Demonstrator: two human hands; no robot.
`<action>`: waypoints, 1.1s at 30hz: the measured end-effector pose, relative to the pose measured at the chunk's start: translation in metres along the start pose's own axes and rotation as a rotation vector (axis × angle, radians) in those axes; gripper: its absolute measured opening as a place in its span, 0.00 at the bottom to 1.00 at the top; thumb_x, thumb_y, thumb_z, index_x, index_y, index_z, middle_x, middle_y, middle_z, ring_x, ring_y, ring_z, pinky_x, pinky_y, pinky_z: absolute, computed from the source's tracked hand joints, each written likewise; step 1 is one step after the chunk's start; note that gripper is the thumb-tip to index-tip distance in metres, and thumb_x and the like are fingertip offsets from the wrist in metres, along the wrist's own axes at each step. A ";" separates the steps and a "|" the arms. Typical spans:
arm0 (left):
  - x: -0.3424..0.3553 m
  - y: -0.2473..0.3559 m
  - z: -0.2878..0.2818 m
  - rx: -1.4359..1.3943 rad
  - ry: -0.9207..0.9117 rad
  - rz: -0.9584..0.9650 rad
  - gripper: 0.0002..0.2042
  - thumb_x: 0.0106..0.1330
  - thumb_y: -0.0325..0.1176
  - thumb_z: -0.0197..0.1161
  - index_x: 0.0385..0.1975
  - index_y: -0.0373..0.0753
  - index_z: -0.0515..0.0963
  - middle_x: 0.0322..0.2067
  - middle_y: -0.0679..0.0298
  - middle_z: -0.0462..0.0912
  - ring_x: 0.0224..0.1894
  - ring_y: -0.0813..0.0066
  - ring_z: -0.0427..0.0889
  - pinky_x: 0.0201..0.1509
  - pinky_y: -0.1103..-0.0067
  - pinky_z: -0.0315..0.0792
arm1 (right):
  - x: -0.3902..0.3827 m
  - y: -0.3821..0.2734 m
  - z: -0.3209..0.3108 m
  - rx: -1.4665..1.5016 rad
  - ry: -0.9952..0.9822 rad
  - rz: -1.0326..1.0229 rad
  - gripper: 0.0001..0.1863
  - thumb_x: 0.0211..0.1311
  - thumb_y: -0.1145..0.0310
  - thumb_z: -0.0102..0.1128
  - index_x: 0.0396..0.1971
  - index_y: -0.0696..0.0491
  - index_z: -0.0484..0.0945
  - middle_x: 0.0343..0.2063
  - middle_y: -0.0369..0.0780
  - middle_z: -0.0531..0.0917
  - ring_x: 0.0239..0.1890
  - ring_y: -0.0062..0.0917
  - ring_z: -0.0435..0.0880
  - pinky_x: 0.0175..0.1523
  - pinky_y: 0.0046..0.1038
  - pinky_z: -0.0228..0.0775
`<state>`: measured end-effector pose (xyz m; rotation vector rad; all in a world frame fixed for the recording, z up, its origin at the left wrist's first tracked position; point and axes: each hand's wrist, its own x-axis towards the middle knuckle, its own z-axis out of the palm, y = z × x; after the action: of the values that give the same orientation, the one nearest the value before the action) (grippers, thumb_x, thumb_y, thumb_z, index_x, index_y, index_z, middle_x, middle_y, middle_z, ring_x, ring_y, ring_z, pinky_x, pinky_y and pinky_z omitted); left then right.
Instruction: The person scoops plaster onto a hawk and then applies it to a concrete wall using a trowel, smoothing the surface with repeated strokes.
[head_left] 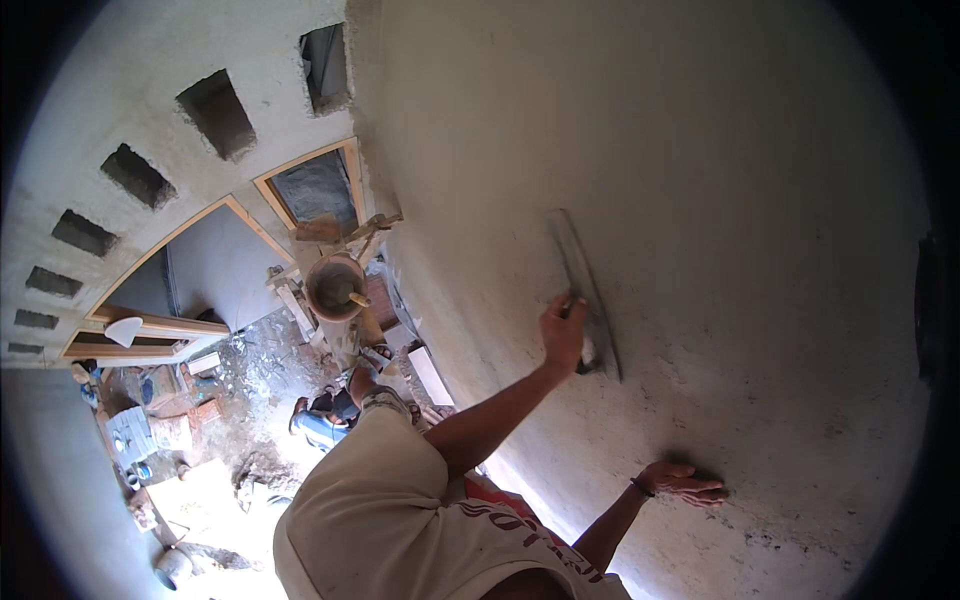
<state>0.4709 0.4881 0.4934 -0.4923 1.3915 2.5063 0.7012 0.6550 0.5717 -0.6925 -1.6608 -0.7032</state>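
Observation:
My left hand (564,335) is wrapped around the handle of a long plastering trowel (591,280). The narrow blade lies against the grey plastered wall (740,220), slanting from upper left to lower right. Lower and to the right, my right hand (684,484) is held out with its fingers stretched and nothing in it. It is at the wall's surface, though I cannot tell whether the palm presses on it. A dark band circles that wrist. The plaster looks smooth higher up and rough and pitted around my right hand.
A round pan of mortar (336,287) with a tool handle in it stands beyond my foot (364,380), near boards and bricks. Far below, the floor (255,365) is strewn with debris. Wood-framed openings (312,188) and a row of square holes (218,113) mark the left wall.

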 end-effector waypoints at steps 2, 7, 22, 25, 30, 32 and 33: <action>-0.050 0.021 0.032 0.102 -0.066 0.182 0.22 0.64 0.36 0.59 0.54 0.27 0.70 0.43 0.50 0.80 0.43 0.65 0.80 0.49 0.74 0.73 | 0.000 0.002 -0.002 -0.009 -0.007 -0.002 0.30 0.72 0.52 0.27 0.68 0.53 0.48 0.69 0.49 0.45 0.71 0.47 0.40 0.68 0.57 0.33; -0.119 0.026 0.041 0.328 -0.272 0.487 0.25 0.63 0.36 0.61 0.59 0.33 0.66 0.46 0.47 0.78 0.42 0.62 0.81 0.42 0.74 0.74 | -0.002 -0.008 -0.009 -0.003 -0.003 -0.005 0.30 0.73 0.54 0.28 0.68 0.55 0.48 0.69 0.50 0.46 0.71 0.48 0.41 0.68 0.57 0.35; -0.043 0.266 0.028 0.477 -0.336 0.940 0.23 0.60 0.37 0.64 0.52 0.28 0.73 0.45 0.51 0.81 0.45 0.66 0.81 0.49 0.73 0.74 | 0.004 -0.004 0.007 0.093 0.018 0.145 0.32 0.71 0.46 0.27 0.68 0.49 0.50 0.69 0.49 0.49 0.71 0.48 0.43 0.67 0.60 0.33; -0.017 0.369 0.078 0.340 -0.202 1.182 0.23 0.59 0.39 0.63 0.50 0.29 0.75 0.37 0.56 0.83 0.37 0.76 0.79 0.44 0.81 0.72 | -0.014 0.016 0.010 0.023 -0.014 0.159 0.31 0.70 0.48 0.29 0.68 0.49 0.51 0.69 0.48 0.48 0.71 0.46 0.41 0.68 0.59 0.30; -0.066 0.437 0.173 0.477 -0.335 1.466 0.19 0.61 0.37 0.60 0.47 0.30 0.76 0.38 0.47 0.82 0.39 0.54 0.82 0.46 0.69 0.75 | -0.017 0.014 0.005 0.035 0.030 0.172 0.32 0.70 0.46 0.29 0.68 0.48 0.52 0.70 0.43 0.49 0.72 0.43 0.42 0.68 0.58 0.29; -0.104 0.408 0.199 0.635 -0.346 1.625 0.19 0.61 0.38 0.61 0.47 0.31 0.76 0.32 0.48 0.82 0.33 0.57 0.83 0.38 0.69 0.76 | -0.012 0.007 0.003 0.045 0.040 0.171 0.31 0.70 0.48 0.30 0.68 0.48 0.53 0.70 0.43 0.48 0.72 0.42 0.42 0.68 0.58 0.29; -0.128 0.391 0.200 0.730 -0.309 1.615 0.21 0.60 0.39 0.63 0.47 0.31 0.76 0.27 0.51 0.82 0.28 0.62 0.83 0.33 0.70 0.76 | -0.011 0.002 0.006 0.051 0.048 0.176 0.31 0.70 0.49 0.31 0.68 0.48 0.53 0.70 0.43 0.48 0.72 0.43 0.42 0.68 0.58 0.29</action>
<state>0.4130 0.4496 0.9454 1.6704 2.9348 2.1266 0.7009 0.6598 0.5603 -0.7692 -1.5477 -0.5459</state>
